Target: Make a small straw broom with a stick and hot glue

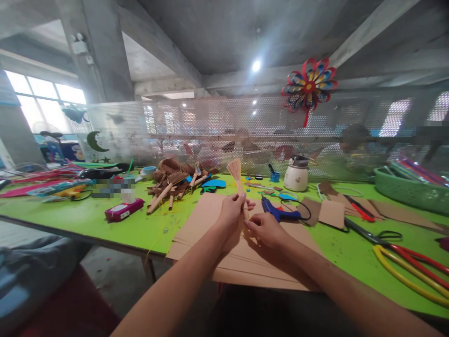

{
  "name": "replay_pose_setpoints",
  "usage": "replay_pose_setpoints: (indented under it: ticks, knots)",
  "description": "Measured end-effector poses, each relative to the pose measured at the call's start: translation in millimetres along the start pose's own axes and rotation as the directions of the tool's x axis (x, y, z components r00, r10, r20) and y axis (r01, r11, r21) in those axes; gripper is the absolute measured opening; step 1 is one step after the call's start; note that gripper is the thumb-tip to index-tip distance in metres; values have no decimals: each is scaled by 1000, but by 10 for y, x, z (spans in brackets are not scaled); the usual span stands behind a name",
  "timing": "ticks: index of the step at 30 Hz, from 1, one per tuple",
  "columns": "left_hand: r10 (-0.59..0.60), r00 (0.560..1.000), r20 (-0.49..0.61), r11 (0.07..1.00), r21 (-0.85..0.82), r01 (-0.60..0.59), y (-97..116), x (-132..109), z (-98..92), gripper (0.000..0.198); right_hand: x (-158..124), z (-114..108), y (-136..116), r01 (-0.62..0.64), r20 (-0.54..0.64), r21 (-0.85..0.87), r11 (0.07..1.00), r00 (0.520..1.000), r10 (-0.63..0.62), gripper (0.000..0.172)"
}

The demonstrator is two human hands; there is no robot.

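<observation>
A small straw broom (235,172) with a fanned head and thin wooden handle stands upright above brown cardboard sheets (206,224). My left hand (232,209) is wrapped round the handle near its middle. My right hand (264,228) pinches the handle's lower end just below it. A blue glue gun (278,211) lies on the cardboard right behind my right hand.
On the green table (140,227): a pile of finished small brooms (173,180) at the back, a pink box (123,209), a white pot (296,174), scissors (372,234), red and yellow tubes (407,267), a green basket (410,187). A mesh screen (224,126) with a paper pinwheel (308,86) stands behind.
</observation>
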State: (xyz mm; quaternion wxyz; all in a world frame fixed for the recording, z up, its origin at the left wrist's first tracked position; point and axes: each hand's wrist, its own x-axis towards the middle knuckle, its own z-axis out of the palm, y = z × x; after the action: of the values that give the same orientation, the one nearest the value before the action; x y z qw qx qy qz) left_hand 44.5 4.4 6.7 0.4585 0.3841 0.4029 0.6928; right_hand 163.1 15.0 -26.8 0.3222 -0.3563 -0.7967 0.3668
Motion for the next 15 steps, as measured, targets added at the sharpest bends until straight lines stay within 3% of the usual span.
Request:
replay_pose_setpoints:
  ticks: [5, 8, 12, 15]
  knots:
    - [-42, 989, 145, 998, -41, 48, 72, -42, -8, 19, 36, 32, 98, 42, 10, 174, 984, 999, -45, 31]
    - [-99, 980, 171, 992, -65, 111, 101, -46, -27, 21, 57, 54, 139, 117, -13, 251, 961, 993, -117, 25]
    - [-108, 984, 140, 988, -93, 122, 101, -19, -54, 21, -2, 29, 25, 208, -36, 202, 957, 978, -205, 20]
    - [-101, 988, 118, 987, -112, 114, 86, 13, -77, 22, -143, -44, -123, 316, -91, 52, 947, 946, -311, 12]
